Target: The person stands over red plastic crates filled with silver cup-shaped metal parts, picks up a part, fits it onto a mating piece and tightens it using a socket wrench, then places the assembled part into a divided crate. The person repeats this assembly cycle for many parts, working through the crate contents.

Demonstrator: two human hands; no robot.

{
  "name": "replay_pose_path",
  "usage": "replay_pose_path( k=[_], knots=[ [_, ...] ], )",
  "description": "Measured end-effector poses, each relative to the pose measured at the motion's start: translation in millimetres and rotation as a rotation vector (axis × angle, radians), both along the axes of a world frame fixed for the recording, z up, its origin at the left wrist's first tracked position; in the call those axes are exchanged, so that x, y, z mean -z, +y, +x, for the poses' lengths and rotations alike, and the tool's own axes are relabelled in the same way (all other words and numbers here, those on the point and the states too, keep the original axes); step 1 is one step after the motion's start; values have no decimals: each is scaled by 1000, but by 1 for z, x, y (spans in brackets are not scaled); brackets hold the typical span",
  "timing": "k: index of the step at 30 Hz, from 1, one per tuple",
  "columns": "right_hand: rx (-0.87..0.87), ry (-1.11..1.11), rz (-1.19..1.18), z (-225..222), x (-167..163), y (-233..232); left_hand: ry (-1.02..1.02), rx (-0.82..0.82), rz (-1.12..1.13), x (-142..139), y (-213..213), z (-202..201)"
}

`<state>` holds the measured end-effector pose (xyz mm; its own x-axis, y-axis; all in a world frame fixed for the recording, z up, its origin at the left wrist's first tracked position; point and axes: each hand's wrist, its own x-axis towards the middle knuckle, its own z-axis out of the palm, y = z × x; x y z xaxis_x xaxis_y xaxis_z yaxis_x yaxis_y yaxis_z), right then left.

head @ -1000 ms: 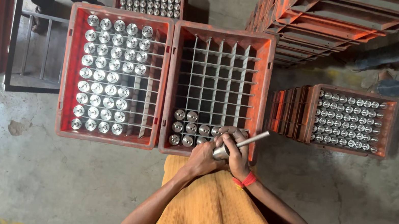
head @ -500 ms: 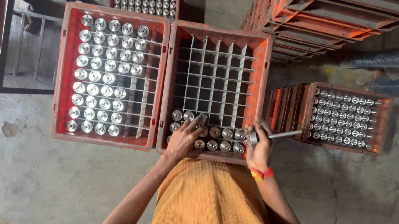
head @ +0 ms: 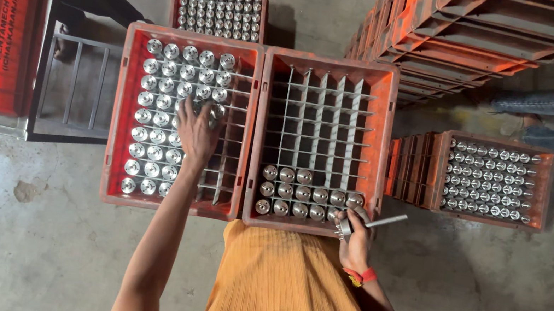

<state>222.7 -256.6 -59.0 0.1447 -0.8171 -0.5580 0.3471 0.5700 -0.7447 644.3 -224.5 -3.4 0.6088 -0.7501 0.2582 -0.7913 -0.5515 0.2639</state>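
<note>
Head view, two red gridded crates edge to edge on bare concrete, left hand [head: 195, 134] spread, fingers down on shiny metal cylinders [head: 160, 119] in the left crate [head: 124, 114], right hand [head: 354, 238] clenched around a grey metal rod [head: 386, 222] at the near rim of the right crate [head: 384, 141], mostly empty cells

Left hand [head: 195, 134] grasps crate's [head: 124, 114] cylinders [head: 153, 118]; right hand [head: 356, 234] seemingly grips rod [head: 386, 222].

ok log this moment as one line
left hand on metal cylinders in left red crate | right hand grips metal tool at right crate near edge | right crate mostly unfilled
</note>
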Motion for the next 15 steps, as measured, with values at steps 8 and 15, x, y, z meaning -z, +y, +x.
replay_pose_path(
  k=[8,15],
  knots=[
    [-43,-4,27,13,0,10,262,132,-94,-20,18,10],
    [-83,24,48,27,-17,4,1387,-200,-506,-21,38,-74]
  ],
)
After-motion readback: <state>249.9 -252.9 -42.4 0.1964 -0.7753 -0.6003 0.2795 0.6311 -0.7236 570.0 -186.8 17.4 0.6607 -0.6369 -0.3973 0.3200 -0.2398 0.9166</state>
